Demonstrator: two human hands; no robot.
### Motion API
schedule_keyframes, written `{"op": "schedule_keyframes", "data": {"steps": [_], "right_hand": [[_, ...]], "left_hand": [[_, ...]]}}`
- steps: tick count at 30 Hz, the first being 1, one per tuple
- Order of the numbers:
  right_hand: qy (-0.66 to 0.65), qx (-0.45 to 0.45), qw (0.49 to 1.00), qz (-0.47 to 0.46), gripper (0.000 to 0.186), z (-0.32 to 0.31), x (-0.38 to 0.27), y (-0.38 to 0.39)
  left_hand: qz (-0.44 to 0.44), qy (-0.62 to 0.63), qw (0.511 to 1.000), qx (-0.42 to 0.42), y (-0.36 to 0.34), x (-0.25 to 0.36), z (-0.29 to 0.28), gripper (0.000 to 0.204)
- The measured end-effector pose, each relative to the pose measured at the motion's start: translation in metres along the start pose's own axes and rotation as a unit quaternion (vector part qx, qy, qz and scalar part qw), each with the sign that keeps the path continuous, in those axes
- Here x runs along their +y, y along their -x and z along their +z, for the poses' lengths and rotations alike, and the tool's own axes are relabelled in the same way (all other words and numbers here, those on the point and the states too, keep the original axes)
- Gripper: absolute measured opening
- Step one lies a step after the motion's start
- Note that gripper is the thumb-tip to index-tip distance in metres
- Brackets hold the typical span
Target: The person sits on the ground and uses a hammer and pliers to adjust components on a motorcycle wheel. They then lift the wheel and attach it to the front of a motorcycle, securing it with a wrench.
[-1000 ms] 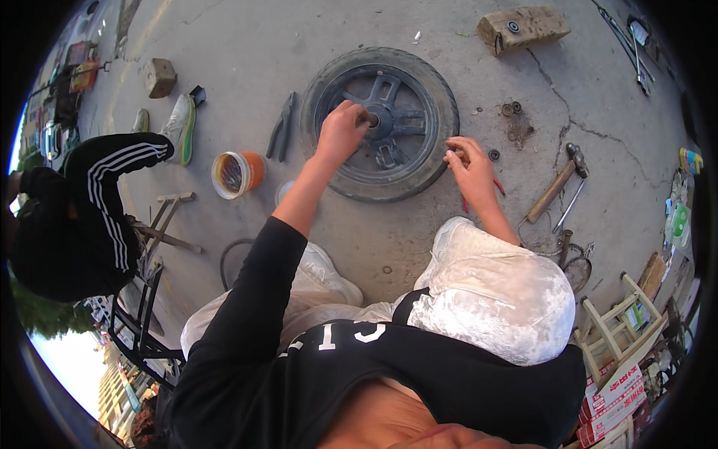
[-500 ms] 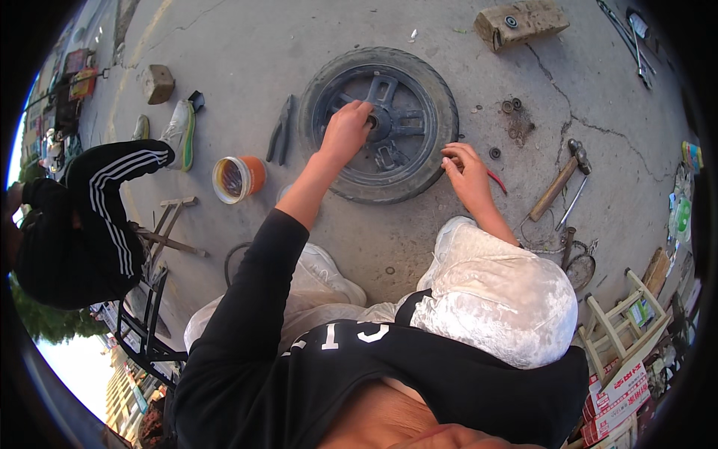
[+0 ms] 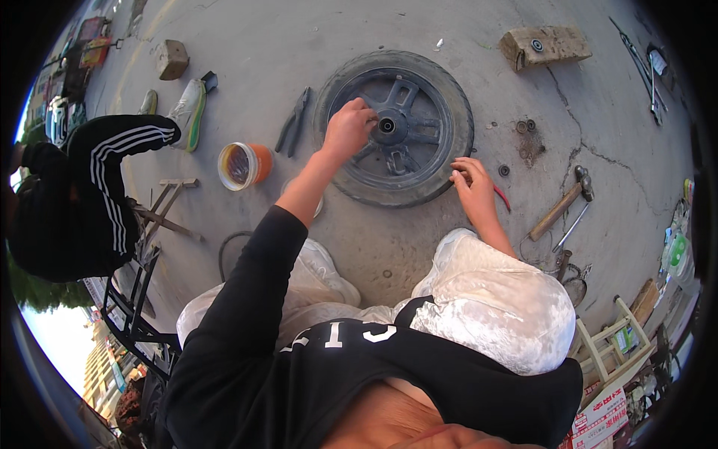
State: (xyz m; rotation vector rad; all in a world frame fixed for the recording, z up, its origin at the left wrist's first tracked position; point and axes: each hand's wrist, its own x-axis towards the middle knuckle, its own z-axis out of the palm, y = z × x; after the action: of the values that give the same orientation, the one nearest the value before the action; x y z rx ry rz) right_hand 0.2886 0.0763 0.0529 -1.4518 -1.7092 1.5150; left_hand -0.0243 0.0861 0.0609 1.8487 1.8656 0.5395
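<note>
A black spoked wheel (image 3: 419, 168) with its tyre lies flat on the concrete in front of me. My left hand (image 3: 348, 131) is over its left spokes, fingertips pinched together just left of the hub (image 3: 387, 126). Whatever may be between those fingertips is too small to make out. The hub's round centre hole shows, with a ring inside it. By the tyre's lower right edge, my right hand (image 3: 474, 185) has its fingers loosely bent and the thumb apart from them. Nothing is visible in its grasp.
Left of the wheel lie dark pliers (image 3: 293, 123) and an orange tub (image 3: 259, 164). To the right are small rings (image 3: 526, 126), a red-handled tool (image 3: 502, 197), a hammer (image 3: 557, 209) and a wooden block (image 3: 550, 49). Another person's leg (image 3: 120, 150) is at far left.
My left hand has drawn back leftward from the hub, uncovering its centre. My right hand stays by the tyre's edge. The whole view has shifted slightly.
</note>
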Motion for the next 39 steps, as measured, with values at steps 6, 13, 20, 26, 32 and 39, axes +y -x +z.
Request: {"op": "schedule_keyframes", "data": {"steps": [6,13,20,26,32,39], "right_hand": [[0.016,0.017,0.999,-0.023,0.016,0.001,-0.006,-0.001],[0.169,0.225,0.959,-0.031,0.018,-0.112,-0.003,-0.099],[0.274,0.297,0.911,-0.085,0.051,-0.185,0.007,-0.233],[0.366,0.316,0.875,0.035,0.057,-0.173,0.002,-0.288],[0.393,0.287,0.874,-0.001,0.055,-0.169,-0.017,-0.278],[0.193,-0.040,0.967,-0.160,0.037,0.016,-0.074,-0.158]], "left_hand": [[0.019,0.031,0.998,0.048,0.002,0.008,0.007,0.015],[-0.104,0.108,0.985,0.086,0.005,-0.009,-0.002,0.029],[-0.135,-0.037,0.980,0.139,0.011,-0.007,-0.004,0.021],[-0.197,0.022,0.965,0.172,0.028,-0.018,-0.012,0.022],[-0.215,0.010,0.959,0.187,0.036,-0.035,-0.014,0.030],[-0.278,-0.003,0.944,0.176,0.051,-0.069,0.006,0.041]]}}
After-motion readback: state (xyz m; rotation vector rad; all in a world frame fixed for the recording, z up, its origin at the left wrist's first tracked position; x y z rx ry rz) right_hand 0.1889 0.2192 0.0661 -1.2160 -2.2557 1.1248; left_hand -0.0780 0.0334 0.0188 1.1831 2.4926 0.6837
